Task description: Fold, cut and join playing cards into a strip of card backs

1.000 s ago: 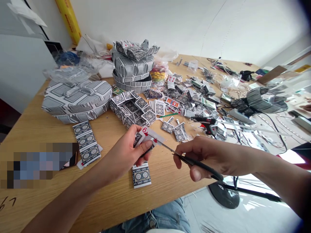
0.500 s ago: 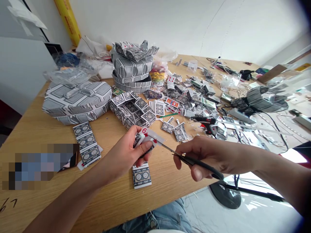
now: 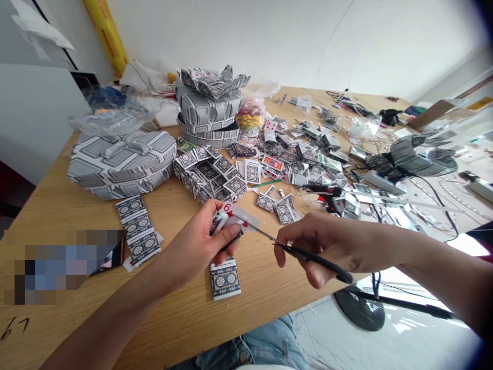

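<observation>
My left hand [image 3: 204,239] pinches a playing card [image 3: 235,215] with a red six in its corner, and the card's patterned back curls near my fingers. My right hand [image 3: 316,246] grips black-handled scissors [image 3: 308,262], whose thin blades point left and end close to the card. I cannot tell whether the blades touch it. Just below my left hand, a strip of patterned card backs [image 3: 225,280] lies on the wooden table [image 3: 181,308]. A longer strip of card backs [image 3: 136,228] lies further left.
Round boxes built from grey patterned cards [image 3: 121,164] and a stacked tower [image 3: 208,110] stand beyond my hands. Card scraps [image 3: 300,154] cover the table's far right, around a black-and-red glue gun [image 3: 327,196]. A blurred patch hides the table's left front.
The view has tilted slightly. Both hands stay almost in place, still holding the card and the scissors.
</observation>
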Action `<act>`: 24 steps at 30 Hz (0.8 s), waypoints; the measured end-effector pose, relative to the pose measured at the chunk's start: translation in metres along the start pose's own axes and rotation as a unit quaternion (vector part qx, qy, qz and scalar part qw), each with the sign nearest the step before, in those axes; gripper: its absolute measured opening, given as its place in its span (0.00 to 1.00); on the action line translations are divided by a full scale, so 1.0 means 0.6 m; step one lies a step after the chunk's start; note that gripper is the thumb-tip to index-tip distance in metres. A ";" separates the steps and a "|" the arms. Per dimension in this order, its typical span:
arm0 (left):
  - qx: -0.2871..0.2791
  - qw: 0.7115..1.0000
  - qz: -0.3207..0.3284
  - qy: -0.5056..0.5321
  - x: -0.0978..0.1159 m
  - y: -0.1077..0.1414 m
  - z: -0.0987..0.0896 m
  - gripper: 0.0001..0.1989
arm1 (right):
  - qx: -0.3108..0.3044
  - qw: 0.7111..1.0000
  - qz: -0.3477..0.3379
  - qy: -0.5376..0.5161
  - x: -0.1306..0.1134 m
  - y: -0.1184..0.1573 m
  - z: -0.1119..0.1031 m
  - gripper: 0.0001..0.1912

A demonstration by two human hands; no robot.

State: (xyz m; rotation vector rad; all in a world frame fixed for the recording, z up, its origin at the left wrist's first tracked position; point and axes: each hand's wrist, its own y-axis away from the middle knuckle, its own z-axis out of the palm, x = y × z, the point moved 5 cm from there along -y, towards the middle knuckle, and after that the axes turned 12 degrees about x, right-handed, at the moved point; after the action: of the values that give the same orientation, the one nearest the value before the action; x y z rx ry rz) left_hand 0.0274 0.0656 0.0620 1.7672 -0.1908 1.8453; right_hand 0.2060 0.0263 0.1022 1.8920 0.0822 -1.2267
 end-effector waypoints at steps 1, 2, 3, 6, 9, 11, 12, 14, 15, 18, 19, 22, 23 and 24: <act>0.003 1.000 0.001 -0.002 0.000 0.000 0.000 0.12 | -0.001 1.000 -0.003 -0.001 0.001 -0.001 0.001 0.29; 0.007 1.000 0.003 -0.005 0.000 0.001 -0.001 0.12 | -0.001 1.000 -0.010 0.000 0.000 -0.003 0.001 0.30; 0.009 1.000 0.004 -0.008 0.000 0.001 -0.001 0.12 | -0.001 1.000 -0.017 0.002 -0.001 -0.004 0.002 0.31; 0.012 1.000 0.007 -0.016 -0.001 0.001 -0.002 0.12 | -0.002 1.000 -0.027 0.002 -0.003 -0.006 0.004 0.31; 0.009 1.000 0.001 -0.021 -0.004 0.002 -0.003 0.13 | -0.008 1.000 -0.013 -0.006 -0.002 -0.006 0.005 0.28; 0.005 1.000 -0.002 -0.019 -0.005 0.002 -0.003 0.13 | -0.010 1.000 0.005 -0.013 0.001 -0.006 0.003 0.26; 0.004 1.000 -0.003 -0.018 -0.006 0.001 -0.003 0.13 | -0.014 1.000 0.012 -0.018 0.002 -0.005 0.003 0.25; 0.001 1.000 -0.004 -0.016 -0.007 0.001 -0.002 0.13 | -0.022 0.999 0.010 -0.025 0.002 -0.004 0.002 0.26; -0.001 1.000 -0.005 -0.016 -0.006 0.001 -0.002 0.13 | -0.024 0.999 0.002 -0.026 0.000 -0.004 0.002 0.27; -0.004 1.000 -0.006 -0.016 -0.005 0.002 -0.001 0.13 | -0.022 0.999 -0.024 -0.020 -0.006 -0.003 0.002 0.29; -0.005 1.000 -0.007 -0.015 -0.004 0.003 -0.001 0.13 | -0.021 0.999 -0.029 -0.019 -0.008 -0.003 0.002 0.29; -0.009 1.000 -0.009 -0.014 -0.004 0.005 0.000 0.13 | -0.026 0.999 -0.035 -0.023 -0.011 -0.002 0.003 0.30; -0.010 1.000 -0.009 -0.015 -0.004 0.005 -0.001 0.14 | -0.025 0.999 -0.035 -0.021 -0.011 -0.002 0.003 0.30; -0.011 1.000 -0.008 -0.015 -0.004 0.005 -0.001 0.14 | -0.023 0.999 -0.036 -0.017 -0.012 -0.002 0.003 0.30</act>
State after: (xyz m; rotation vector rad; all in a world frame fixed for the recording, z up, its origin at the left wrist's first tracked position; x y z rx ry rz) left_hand 0.0255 0.0627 0.0603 1.7777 -0.2058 1.7990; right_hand 0.2003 0.0284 0.1068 1.8422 0.1605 -1.2951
